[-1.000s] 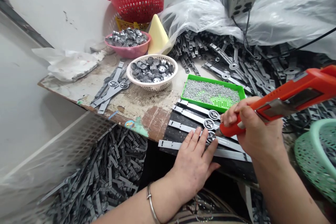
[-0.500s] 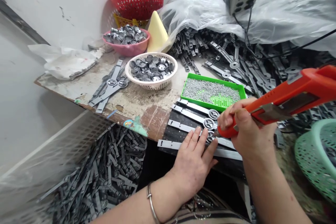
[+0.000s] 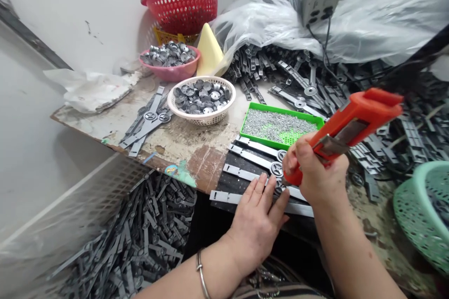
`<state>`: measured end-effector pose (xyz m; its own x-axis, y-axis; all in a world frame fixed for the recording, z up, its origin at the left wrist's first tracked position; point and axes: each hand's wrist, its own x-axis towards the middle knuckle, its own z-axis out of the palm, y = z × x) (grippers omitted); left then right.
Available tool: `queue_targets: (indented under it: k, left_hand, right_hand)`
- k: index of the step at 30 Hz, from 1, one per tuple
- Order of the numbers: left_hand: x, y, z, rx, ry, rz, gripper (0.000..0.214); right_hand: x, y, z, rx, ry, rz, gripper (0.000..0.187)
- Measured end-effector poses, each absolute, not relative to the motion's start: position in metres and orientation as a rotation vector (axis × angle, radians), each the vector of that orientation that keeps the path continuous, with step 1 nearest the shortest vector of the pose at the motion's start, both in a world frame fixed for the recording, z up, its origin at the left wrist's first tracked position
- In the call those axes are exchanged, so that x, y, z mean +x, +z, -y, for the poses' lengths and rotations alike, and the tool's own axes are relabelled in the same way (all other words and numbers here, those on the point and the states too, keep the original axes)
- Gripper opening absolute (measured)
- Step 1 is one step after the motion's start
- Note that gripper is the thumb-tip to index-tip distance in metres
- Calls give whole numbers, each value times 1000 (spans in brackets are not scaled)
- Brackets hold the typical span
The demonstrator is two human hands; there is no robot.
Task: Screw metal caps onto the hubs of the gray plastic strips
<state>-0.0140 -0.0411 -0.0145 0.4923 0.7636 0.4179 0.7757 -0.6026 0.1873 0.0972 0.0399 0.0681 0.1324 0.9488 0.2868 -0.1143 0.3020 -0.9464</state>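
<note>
My left hand [image 3: 258, 215] lies flat, fingers stretched out, pressing on the nearest grey plastic strip [image 3: 228, 197] at the table's front edge. My right hand [image 3: 315, 173] is wrapped round an orange powered screwdriver [image 3: 345, 126], its tip down on the round wheel hub of a strip just beyond my left fingertips. Further grey strips [image 3: 250, 158] with hubs lie side by side on a black mat [image 3: 234, 182]. Behind them is a green tray of small screws [image 3: 278, 126].
A white basket [image 3: 201, 98] and a pink bowl [image 3: 170, 58] hold round grey caps. A red basket [image 3: 182, 4] stands by the wall. Loose strips are heaped at back right [image 3: 315, 79] and in a bin below left [image 3: 140, 238]. A teal basket [image 3: 424, 210] sits right.
The orange screwdriver has swung more upright and slightly left, its tip staying near the strip's hub. My left hand stays flat on the nearest strip.
</note>
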Motion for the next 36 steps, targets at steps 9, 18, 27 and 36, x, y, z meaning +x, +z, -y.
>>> queue_targets:
  k: [9, 18, 27, 36]
  left_hand:
    - [-17, -14, 41, -2644, -620, 1344, 50]
    - [-21, -13, 37, -2636, -547, 1295, 73]
    - [-20, -11, 33, -2629, -559, 1258, 70]
    - [-20, -9, 32, -2630, -556, 1244, 68]
  right_hand:
    - [145, 110, -76, -852, 805, 1055, 24]
    - [166, 73, -138, -1187, 700, 1131, 33]
    - [166, 60, -140, -1147, 763, 1177, 29]
    - [162, 55, -140, -1161, 770, 1240, 27]
